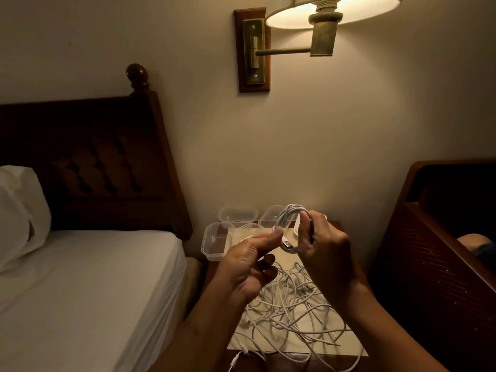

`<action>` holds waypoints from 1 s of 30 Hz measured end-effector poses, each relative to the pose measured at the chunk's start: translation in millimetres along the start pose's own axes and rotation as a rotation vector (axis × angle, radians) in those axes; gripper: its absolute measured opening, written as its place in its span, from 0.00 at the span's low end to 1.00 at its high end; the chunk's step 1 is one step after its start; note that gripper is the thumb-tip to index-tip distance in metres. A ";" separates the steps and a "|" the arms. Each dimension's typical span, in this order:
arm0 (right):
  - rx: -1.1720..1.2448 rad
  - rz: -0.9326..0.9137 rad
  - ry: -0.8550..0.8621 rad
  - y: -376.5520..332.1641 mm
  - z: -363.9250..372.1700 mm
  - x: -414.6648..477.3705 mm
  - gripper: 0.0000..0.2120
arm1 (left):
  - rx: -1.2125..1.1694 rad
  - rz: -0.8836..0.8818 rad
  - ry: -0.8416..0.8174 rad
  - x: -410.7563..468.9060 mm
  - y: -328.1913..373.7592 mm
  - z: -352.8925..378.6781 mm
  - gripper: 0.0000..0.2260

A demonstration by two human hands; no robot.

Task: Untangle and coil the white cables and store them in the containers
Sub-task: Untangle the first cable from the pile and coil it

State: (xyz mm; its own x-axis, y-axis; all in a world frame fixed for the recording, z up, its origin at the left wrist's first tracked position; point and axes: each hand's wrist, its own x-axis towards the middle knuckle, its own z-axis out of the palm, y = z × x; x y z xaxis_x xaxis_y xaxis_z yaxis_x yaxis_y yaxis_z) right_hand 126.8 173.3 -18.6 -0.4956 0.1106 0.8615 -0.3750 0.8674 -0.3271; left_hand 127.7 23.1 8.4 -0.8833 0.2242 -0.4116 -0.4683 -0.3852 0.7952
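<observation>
cable coil (288, 214) gripped in raised right hand (325, 247), left hand (249, 261) pinching its end

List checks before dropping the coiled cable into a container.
1. Right hand grips coiled white cable: ok.
2. Left hand pinches the coil beside its silver USB plug: ok.
3. Plug end tucked into coil: not ok, it sticks out.
4. Clear plastic containers lidless, behind the hands: ok.
5. Nearest container empty: cannot tell.
6. Coil separate from tangled white cables below: cannot tell.
</observation>
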 end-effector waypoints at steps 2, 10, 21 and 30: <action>0.053 0.041 0.017 -5.1 -0.9 -0.3 0.06 | 0.002 0.040 0.054 3.7 -4.2 2.4 0.14; 0.306 0.190 0.020 -23.2 -3.2 -4.4 0.08 | 0.229 0.495 0.103 7.2 -18.5 2.3 0.17; 0.788 0.678 -0.160 -26.9 -12.3 -10.6 0.14 | 0.564 0.701 -0.083 13.5 -23.8 -0.9 0.07; 0.743 0.732 -0.718 1.3 -28.3 2.5 0.17 | 0.354 0.381 -0.532 9.9 -10.8 -33.7 0.12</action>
State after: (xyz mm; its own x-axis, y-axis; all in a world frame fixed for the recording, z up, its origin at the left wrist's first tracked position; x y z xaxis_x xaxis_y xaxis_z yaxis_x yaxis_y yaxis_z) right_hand 147.2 188.4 -5.9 -0.9974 -0.0417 0.0590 -0.0664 0.2081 -0.9759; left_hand 123.3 -0.7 -19.3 -0.8122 0.5706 0.1210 -0.0176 -0.2313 0.9727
